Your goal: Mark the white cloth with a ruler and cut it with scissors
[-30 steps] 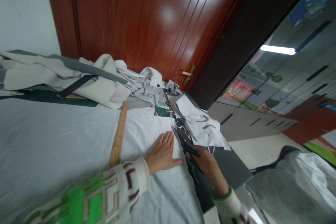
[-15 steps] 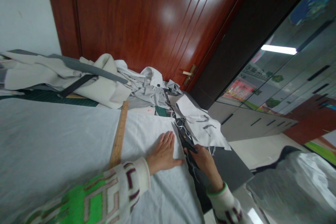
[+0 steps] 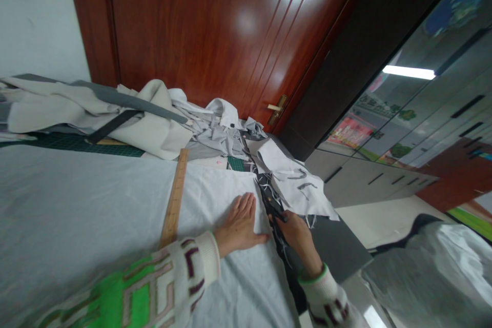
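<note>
A large white cloth (image 3: 115, 200) lies spread over the table. My left hand (image 3: 240, 223) presses flat on it near its right edge, fingers stretched out and thumb pointing right. Just beyond that edge, my right hand (image 3: 295, 230) is closed around the dark handles of a pair of scissors (image 3: 274, 210). Their blades point away from me along the cloth's edge; a small brass-coloured pivot shows, but the blade tips are hard to make out. A wooden ruler (image 3: 175, 200) rests on the cloth, left of my left hand.
White fabric pieces (image 3: 298, 184) with loose threads lie beyond my right hand on the dark tabletop (image 3: 342, 241). Crumpled white and grey cloth (image 3: 154, 123) is heaped at the back over a green cutting mat (image 3: 77, 143). A wooden door (image 3: 192, 25) stands behind.
My right hand has shifted slightly left with the scissors, closer to the cloth's edge. My left hand, the cloth and the ruler stay in place.
</note>
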Demonstrator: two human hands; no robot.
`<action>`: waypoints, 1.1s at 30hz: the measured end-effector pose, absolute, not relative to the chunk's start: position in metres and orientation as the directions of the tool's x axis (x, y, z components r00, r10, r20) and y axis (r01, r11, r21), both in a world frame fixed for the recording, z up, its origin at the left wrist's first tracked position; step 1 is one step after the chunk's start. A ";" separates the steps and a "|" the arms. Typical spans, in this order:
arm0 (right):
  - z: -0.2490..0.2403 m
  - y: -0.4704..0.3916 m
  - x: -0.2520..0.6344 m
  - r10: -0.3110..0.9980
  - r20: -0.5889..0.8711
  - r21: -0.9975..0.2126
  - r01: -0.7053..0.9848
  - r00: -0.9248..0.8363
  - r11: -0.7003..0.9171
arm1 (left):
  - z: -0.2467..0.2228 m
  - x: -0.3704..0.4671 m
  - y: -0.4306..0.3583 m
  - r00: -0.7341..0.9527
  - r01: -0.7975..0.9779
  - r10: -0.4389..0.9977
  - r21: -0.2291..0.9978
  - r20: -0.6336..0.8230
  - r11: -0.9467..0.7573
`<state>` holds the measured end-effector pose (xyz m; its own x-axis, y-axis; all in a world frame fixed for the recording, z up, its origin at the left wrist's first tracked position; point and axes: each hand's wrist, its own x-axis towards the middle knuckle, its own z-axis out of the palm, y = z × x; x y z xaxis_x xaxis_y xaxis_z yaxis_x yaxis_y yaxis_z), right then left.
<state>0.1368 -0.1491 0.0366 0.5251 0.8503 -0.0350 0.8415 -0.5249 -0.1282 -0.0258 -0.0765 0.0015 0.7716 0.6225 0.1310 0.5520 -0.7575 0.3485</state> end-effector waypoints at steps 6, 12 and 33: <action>0.038 -0.151 0.135 0.850 -0.043 -0.126 0.841 0.525 -0.526 | 0.001 -0.026 -0.077 0.773 0.551 0.620 0.345 0.133 -0.760; 0.039 -0.152 0.131 0.849 -0.036 -0.117 0.841 0.528 -0.528 | 0.004 -0.027 -0.079 0.774 0.554 0.621 0.344 0.124 -0.758; 0.041 -0.153 0.130 0.839 -0.022 -0.096 0.834 0.544 -0.543 | -0.003 -0.026 -0.077 0.772 0.536 0.612 0.343 0.171 -0.772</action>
<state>0.1297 -0.1533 0.0405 0.5438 0.8389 -0.0220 0.8340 -0.5432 -0.0964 -0.0259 -0.0768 -0.0033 0.7724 0.6118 0.1706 0.5356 -0.7718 0.3427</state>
